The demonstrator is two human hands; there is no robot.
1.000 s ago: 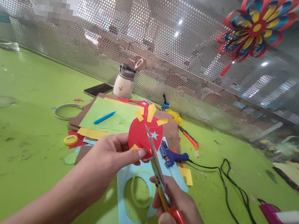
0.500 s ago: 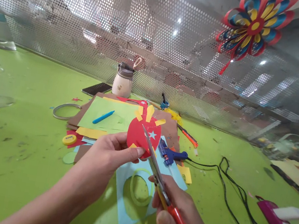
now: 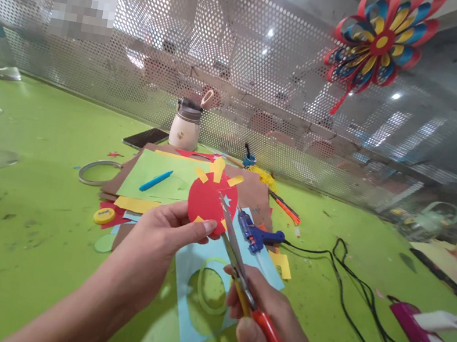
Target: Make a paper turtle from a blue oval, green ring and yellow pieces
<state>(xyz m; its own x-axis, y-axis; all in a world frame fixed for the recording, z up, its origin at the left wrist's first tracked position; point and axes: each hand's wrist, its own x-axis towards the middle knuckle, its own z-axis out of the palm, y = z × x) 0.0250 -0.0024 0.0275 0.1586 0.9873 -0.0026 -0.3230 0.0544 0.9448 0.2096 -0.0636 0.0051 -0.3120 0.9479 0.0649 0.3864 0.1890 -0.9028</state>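
My left hand (image 3: 173, 232) pinches the lower edge of a red paper disc (image 3: 206, 199), thumb in front and fingers behind. Yellow paper tabs (image 3: 218, 171) stick out along the disc's top, and bits of yellow show at its lower edge. A pale star sits on the disc's right side. My right hand (image 3: 259, 312) is wrapped round red-handled scissors (image 3: 250, 296). Their blades are parted, and the upper one lies across the disc's right part, over or beside the star. Whether the lower blade touches paper I cannot tell.
A blue glue gun (image 3: 259, 234) with a black cord lies right of the disc. Coloured sheets (image 3: 138, 179) are stacked behind, with a blue pen (image 3: 156, 180) on top. Further back stand a phone (image 3: 146, 137) and a white bottle (image 3: 185, 131). A perforated screen (image 3: 239, 61) borders the table.
The disc has shifted slightly left and turned a little, so the upper blade now sits nearer the star. Both hands keep their grips. The whole view has moved slightly.
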